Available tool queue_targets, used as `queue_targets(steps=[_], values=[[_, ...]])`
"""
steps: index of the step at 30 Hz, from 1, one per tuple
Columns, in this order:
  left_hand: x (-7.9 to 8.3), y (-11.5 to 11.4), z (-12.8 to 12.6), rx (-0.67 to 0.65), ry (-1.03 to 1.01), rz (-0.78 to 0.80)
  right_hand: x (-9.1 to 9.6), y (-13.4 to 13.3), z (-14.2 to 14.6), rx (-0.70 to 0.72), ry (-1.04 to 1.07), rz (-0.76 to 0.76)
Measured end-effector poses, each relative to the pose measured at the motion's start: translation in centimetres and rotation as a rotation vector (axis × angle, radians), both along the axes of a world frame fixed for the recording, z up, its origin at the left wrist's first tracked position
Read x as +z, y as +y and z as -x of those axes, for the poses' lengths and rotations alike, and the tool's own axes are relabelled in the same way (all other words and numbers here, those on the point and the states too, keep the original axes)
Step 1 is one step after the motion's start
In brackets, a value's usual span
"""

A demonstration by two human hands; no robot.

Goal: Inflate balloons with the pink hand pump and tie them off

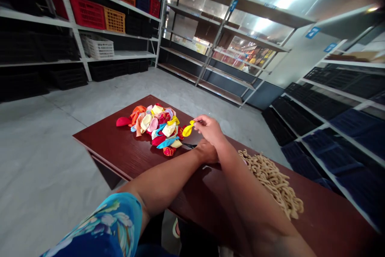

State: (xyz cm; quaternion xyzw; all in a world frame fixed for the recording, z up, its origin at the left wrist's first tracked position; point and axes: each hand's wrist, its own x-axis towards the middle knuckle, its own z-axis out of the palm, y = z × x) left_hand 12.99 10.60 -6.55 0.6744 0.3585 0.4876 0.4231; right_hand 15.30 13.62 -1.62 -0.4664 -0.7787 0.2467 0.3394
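My right hand (211, 128) pinches a yellow balloon (188, 129) between thumb and fingertips, just right of the balloon pile. The balloon hangs limp and uninflated. Below it my left hand (207, 152) is closed low over the table, crossed under my right wrist, which hides part of its fingers. A thin dark tool (190, 145) juts out beside the left hand toward the pile; its kind cannot be made out. The heap of limp balloons (153, 124) holds red, orange, yellow, blue, pink and cream ones, some patterned.
A pile of tan, cord-like pieces (275, 183) lies on the dark red table (120, 156), right of my right forearm. Shelves with coloured crates (87, 11) stand at the left. A metal rack (210, 54) stands at the back, and stacked dark crates (327, 128) fill the right.
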Motion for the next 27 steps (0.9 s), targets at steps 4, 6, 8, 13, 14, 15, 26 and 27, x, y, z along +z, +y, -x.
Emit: queue_targets(steps=[4, 6, 8, 13, 14, 15, 26, 27], values=[[0.1, -0.5, 0.6, -0.140, 0.342, -0.221, 0.7, -0.4, -3.3, -0.249, 0.351, 0.187], [0.3, -0.5, 0.8, -0.180, 0.384, -0.271, 0.9, -0.3, -4.7, -0.287, 0.470, 0.200], [0.4, -0.2, 0.9, -0.262, 0.296, -0.232, 0.9, -0.2, -6.0, -0.302, 0.550, 0.191], [0.3, 1.2, 1.0, -0.434, -0.308, 0.315, 0.3, -0.6, -8.1, -0.303, 0.476, 0.061], [0.4, 1.5, 1.2, -0.491, -0.452, 0.446, 0.2, -1.0, -8.4, -0.297, 0.424, 0.027], [0.5, 1.7, 1.5, -0.553, -0.576, 0.562, 0.0, -1.3, -8.6, -0.274, 0.361, -0.004], [0.8, 2.2, 1.6, -0.482, -0.939, 0.862, -1.1, -3.7, -10.7, -0.002, -0.238, -0.435], [0.7, 2.4, 1.6, -0.427, -0.947, 0.853, -1.0, -4.2, -11.0, -0.016, -0.249, -0.428]])
